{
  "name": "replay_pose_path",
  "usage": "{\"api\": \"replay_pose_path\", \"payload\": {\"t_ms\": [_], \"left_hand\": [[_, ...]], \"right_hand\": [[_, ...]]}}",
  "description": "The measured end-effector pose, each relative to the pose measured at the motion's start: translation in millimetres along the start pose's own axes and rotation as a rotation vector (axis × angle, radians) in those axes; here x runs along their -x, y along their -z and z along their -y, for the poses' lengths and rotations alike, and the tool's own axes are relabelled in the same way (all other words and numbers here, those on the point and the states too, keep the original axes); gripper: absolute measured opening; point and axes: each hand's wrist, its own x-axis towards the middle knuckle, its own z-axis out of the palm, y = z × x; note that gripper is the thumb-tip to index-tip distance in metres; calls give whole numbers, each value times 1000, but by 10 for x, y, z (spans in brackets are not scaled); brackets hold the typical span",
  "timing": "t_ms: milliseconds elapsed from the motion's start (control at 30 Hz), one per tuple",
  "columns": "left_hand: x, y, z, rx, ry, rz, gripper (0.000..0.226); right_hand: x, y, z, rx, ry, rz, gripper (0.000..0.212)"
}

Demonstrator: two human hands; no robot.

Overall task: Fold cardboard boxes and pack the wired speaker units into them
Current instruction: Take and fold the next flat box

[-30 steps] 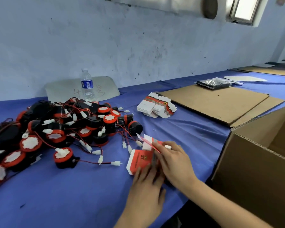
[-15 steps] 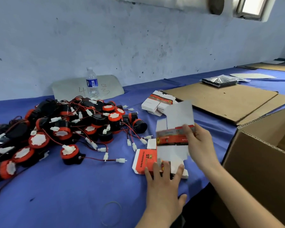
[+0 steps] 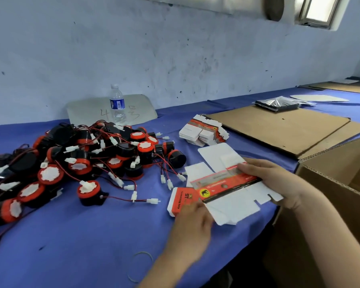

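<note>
**Folding step: a flat blank is being readied in the hands**

The person is working on the folding part of the task. A printed flat blank (image 3: 229, 196) is being held low over the table (image 3: 81, 235), near its front edge, and it is not yet opened into a box shape.

The right hand (image 3: 274, 181) is holding the blank by its right end. Its grip is clamped on the card, with the thumb lying on top near the red band and the other fingers going under. The forearm is coming in from the lower right.

The left hand (image 3: 193, 221) is reaching from below toward the blank's lower left corner, just beside a folded box (image 3: 181, 201) lying on the table. This hand is blurred, so I cannot tell whether its grip is apart or together, or what it is touching.

I am judging that the next move needs both hands: pressing the opposite edges so the blank is opening into a sleeve, then tucking in the bottom flaps. The speakers (image 3: 87, 163) are waiting in a tangled pile on the left, well apart from the hands, so each wire will need freeing before packing.
</note>
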Motion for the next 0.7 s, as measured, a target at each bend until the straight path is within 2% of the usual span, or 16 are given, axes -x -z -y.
{"api": "replay_pose_path", "payload": {"t_ms": [33,67,100,133,200,267,333,367,433,500,600,700], "left_hand": [[-41,119,-89,276,83,-77,27],[-91,241,-140,477,161,-87,29],[-141,343,-119,676,209,-45,42],[-147,441,-86,791,210,-16,53],[-113,605,-65,892,216,-52,58],[-65,755,-8,918,197,-117,62],[-36,940,128,899,176,-187,72],[-21,1023,181,877,156,-215,79],[9,1189,272,789,103,-299,90],[39,1307,377,733,74,-407,67],[54,1439,527,649,81,-509,26],[18,1447,564,460,33,-509,22]], "right_hand": [[-36,-67,-51,-47,29,-11,18],[-80,-159,-106,-55,55,-24,19],[-141,-274,-174,-20,75,-42,19],[-205,-413,-245,35,96,-51,16],[-338,-761,-377,154,140,-79,6],[-455,-1121,-449,271,206,-101,12],[-531,-1411,-472,296,232,-44,43],[-554,-1522,-477,267,219,0,52],[-605,-1748,-509,187,206,110,42],[-645,-1953,-543,140,244,149,36],[-752,-2012,-562,168,393,10,51],[-872,-1908,-607,232,476,-20,58]]}}
